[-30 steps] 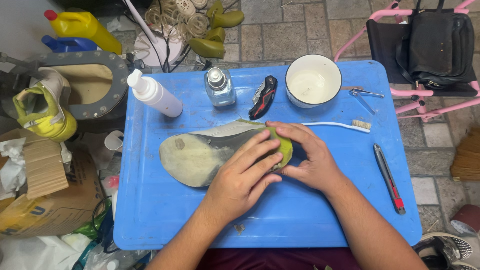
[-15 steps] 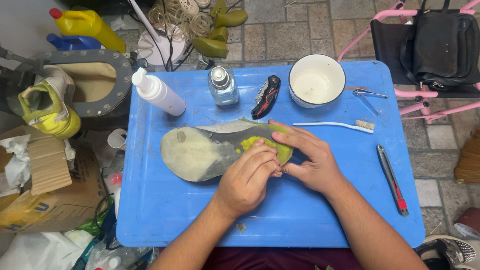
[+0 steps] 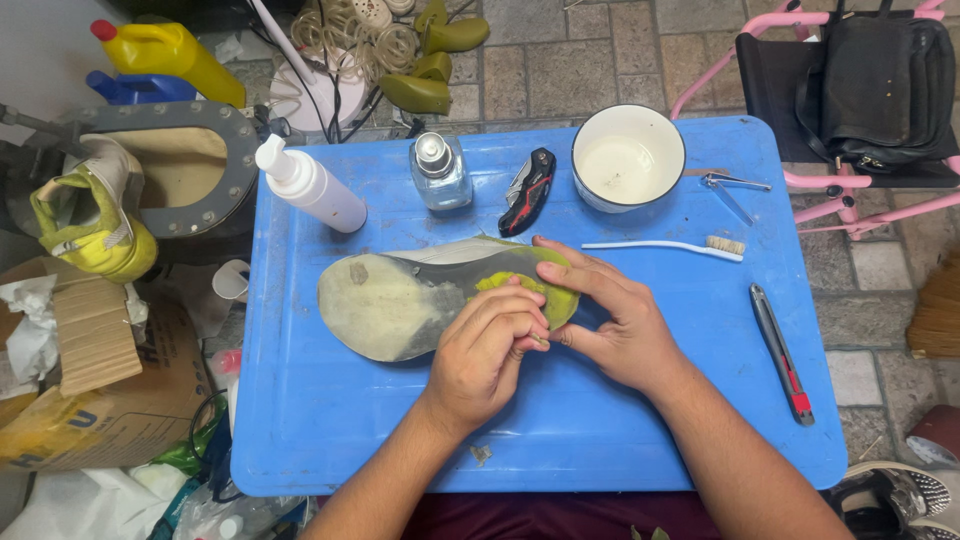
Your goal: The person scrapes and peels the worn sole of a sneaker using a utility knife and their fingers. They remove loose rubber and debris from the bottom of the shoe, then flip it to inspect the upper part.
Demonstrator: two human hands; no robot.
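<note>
A worn shoe sole [image 3: 400, 300], grey with a yellow-green toe end, lies flat on the blue plastic table [image 3: 330, 430], toe pointing right. My left hand [image 3: 485, 350] rests on its toe end with the fingers curled and the fingertips pinching at the sole's near edge. My right hand [image 3: 610, 315] lies over the toe tip and holds the sole down, thumb meeting the left fingertips. What sits between the fingertips is too small to tell.
On the table's far side stand a white squeeze bottle [image 3: 310, 185], a small glass bottle [image 3: 440, 172], a folding knife [image 3: 528, 190] and a white bowl [image 3: 627, 158]. A toothbrush [image 3: 665, 245] and utility knife [image 3: 780, 350] lie right. A yellow shoe [image 3: 90, 225] sits left.
My left hand has slid toward me along the toe end, its fingers curling tighter at the sole's near edge. The right hand stays on the toe. The sole has barely moved.
</note>
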